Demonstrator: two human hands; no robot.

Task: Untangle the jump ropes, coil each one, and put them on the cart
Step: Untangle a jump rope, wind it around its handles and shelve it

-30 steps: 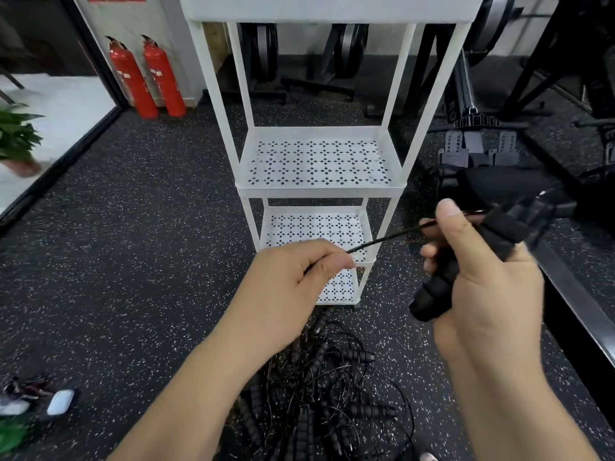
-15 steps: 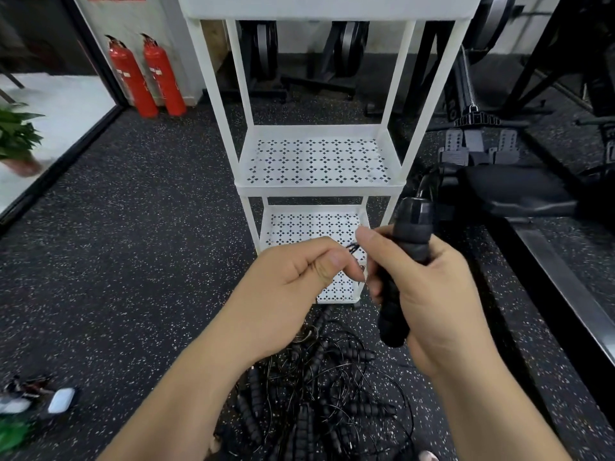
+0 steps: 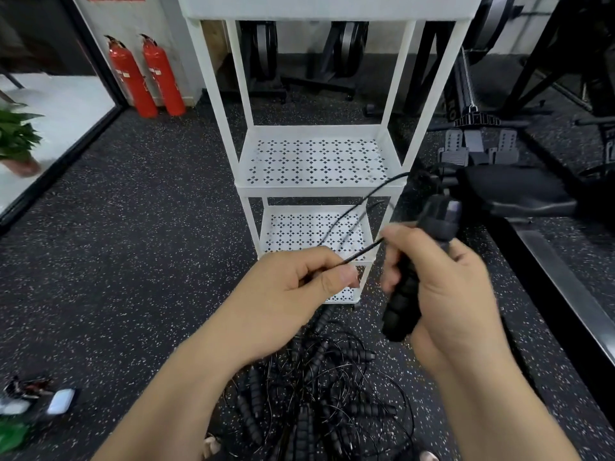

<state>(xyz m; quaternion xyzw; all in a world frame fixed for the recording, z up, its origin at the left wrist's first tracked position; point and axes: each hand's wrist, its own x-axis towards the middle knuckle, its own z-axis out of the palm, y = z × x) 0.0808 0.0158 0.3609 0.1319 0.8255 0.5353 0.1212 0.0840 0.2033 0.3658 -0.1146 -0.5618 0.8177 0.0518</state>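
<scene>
Green potted plant (image 3: 16,138) and two red fire extinguishers (image 3: 146,78) mark the far left of the room; neither belongs to the job. Low left, a few small items incl. a white case (image 3: 61,400) lie on the speckled rubber floor (image 3: 133,261), too blurred to name further.

Left grip (image 3: 289,294): thumb and forefinger pinch the thin black cord (image 3: 364,250), other fingers curled. A narrow hold, prob. chosen so the cord can be tensioned and guided while loops form.

Centre, beyond both hands: white cart (image 3: 319,191) w/ perforated shelves, the destination. No coil lies on it yet, so the job looks early.

Below the hands, just in front of the cart: tangled pile (image 3: 316,387) of foam-handled jump ropes on the floor. Whether the pinched cord runs down into it is hidden by the hand.

Right grip (image 3: 449,294): fingers wrapped round a black foam handle (image 3: 399,314), held near upright w/ a slight tilt. Slack loops of cord stand btwn the two grips, in front of the cart's shelves. The handle likely serves as the anchor end, i.e. the fixed point from which this rope is freed and coiled.

Far right: black rowing machine (image 3: 515,194), not part of the job.
</scene>
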